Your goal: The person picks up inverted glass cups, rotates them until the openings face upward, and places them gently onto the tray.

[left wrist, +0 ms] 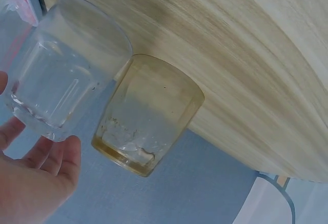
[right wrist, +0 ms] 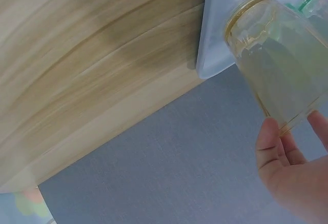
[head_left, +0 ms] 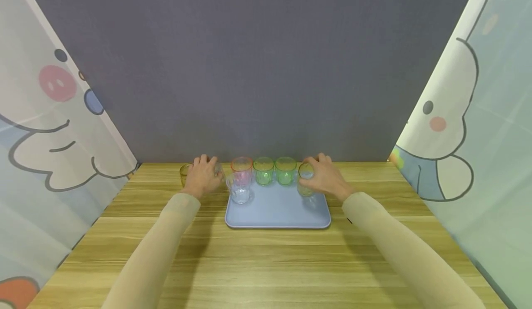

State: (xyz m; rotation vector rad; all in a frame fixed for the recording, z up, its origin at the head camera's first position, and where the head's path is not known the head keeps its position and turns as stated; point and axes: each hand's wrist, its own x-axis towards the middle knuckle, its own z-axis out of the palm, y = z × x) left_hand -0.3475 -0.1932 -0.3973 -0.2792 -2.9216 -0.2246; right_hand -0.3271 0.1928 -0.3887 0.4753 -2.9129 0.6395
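In the head view my left hand (head_left: 202,176) reaches to the left of the tray. Its fingers curl round the thick base end of a clear glass (left wrist: 61,85). Just beside that glass stands an amber glass (left wrist: 151,111), its wide end toward the wooden table. Over at the tray's right rear, my right hand (head_left: 326,176) grips a pale yellow glass (right wrist: 279,55) near its upper rim, with the thick base down at the tray. The blue tray (head_left: 278,212) also bears a pink glass (head_left: 241,166), two green glasses, one left (head_left: 263,172) and one right (head_left: 286,172), and a clear glass (head_left: 239,193).
The wood-grain table (head_left: 266,263) extends in front of the tray and to both sides. A grey wall panel (head_left: 266,69) rises close behind the glasses. Printed cartoon curtains hang at the left (head_left: 50,129) and right (head_left: 490,129).
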